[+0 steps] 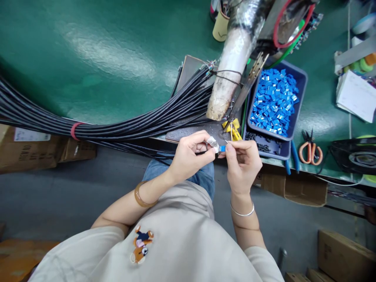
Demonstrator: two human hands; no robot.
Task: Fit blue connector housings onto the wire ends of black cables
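Just right of centre in the frame, a small blue connector (222, 149), held up by the near edge of the green bench (123, 86). Close above, the dark board (190, 67) and a yellow holder (234, 129); close below, jeans (204, 179). More open room over the bare bench top at upper left.

Long axis of the connector roughly level across the frame, one end towards the left, joined there to a silver-white wrapped end (212, 144) slanting to the upper left. Too small to tell the finer detail.

Left hand (192, 152) from lower left, wrist turned inward, thumb and forefinger closed on the wrapped end. Right hand (243, 162) almost upright from below, fingers curled, thumb and forefinger narrow on the connector's right end.

Farther out, a thick bundle of black cables (141, 126) with a red band (75, 131), sweeping in from the left edge. Above the hands, a whitish tube (225, 86), slanting. Right of that, a grey tray (302, 88) full of blue pieces (274, 102), then orange-handled cutters (310, 152) near the bench edge.
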